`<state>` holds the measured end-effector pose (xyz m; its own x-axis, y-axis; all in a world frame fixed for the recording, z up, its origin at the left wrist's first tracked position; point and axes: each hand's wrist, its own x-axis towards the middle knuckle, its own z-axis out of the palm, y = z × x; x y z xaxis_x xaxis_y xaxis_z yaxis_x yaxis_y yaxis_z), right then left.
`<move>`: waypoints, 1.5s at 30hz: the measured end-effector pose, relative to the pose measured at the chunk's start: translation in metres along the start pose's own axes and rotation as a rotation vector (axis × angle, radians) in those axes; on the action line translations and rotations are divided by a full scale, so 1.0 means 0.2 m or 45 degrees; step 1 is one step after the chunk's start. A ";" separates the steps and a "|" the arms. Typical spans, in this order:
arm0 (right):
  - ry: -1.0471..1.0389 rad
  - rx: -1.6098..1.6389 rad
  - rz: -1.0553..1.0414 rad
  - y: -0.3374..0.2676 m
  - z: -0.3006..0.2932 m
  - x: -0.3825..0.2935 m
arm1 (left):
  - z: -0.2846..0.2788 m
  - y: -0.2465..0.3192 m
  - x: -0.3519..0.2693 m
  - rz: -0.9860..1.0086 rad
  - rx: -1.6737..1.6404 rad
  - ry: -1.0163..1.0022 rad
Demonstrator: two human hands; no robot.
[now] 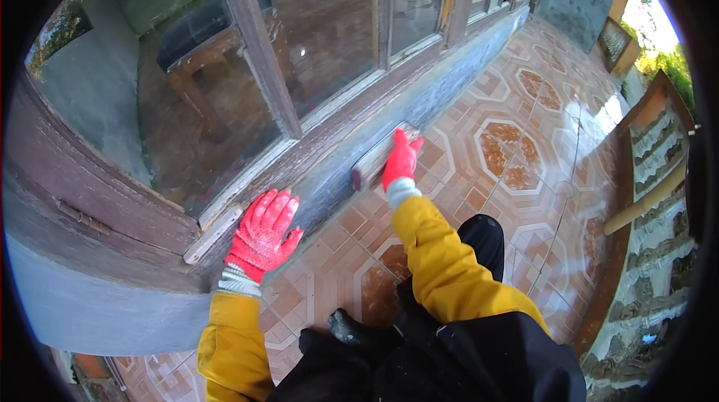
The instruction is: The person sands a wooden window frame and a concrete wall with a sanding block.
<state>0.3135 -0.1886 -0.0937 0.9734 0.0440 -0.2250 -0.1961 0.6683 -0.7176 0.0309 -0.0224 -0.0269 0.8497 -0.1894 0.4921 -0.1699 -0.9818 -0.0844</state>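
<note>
My right hand (400,159), in a red-coated work glove with a pale cuff, grips a long flat block tool (377,161), possibly a sanding block or a float. The tool lies along the blue-grey low wall (331,186) under the window, close above the floor. Its working face is hidden against the wall. My left hand (263,232), gloved the same way and whitened with dust on the fingers, rests on the edge of the wooden window sill (337,132). It holds nothing, and its thumb stands apart from the fingers.
Glass panes (326,26) in worn wooden frames rise above the sill. A short pale wood strip (213,233) lies at the frame's left corner. Patterned tiles (511,149) cover the floor. A balustrade (651,200) with a wooden pole (646,197) stands at the right.
</note>
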 end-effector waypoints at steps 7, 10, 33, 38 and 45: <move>-0.169 -1.053 -0.660 0.35 0.12 -0.88 | -0.07 0.01 0.03 -0.029 0.014 -0.085; -0.471 -1.014 -0.751 0.59 0.00 -0.99 | -0.04 -0.05 0.01 -0.049 -0.052 -0.035; -0.149 -0.865 -0.865 0.30 0.00 -0.20 | 0.11 -0.03 -0.08 -0.082 -0.059 -0.102; -0.039 -0.748 -0.129 0.00 -0.08 0.39 | 0.09 -0.06 -0.04 -0.056 -0.095 -0.149; -0.143 -0.890 -0.936 0.57 0.02 -0.62 | 0.07 -0.06 -0.04 -0.060 -0.068 -0.179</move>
<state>0.1707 -0.1148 -0.1442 0.8791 -0.1094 0.4639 0.4642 -0.0235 -0.8854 0.0340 -0.0096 -0.0419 0.9182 -0.1466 0.3680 -0.1514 -0.9883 -0.0160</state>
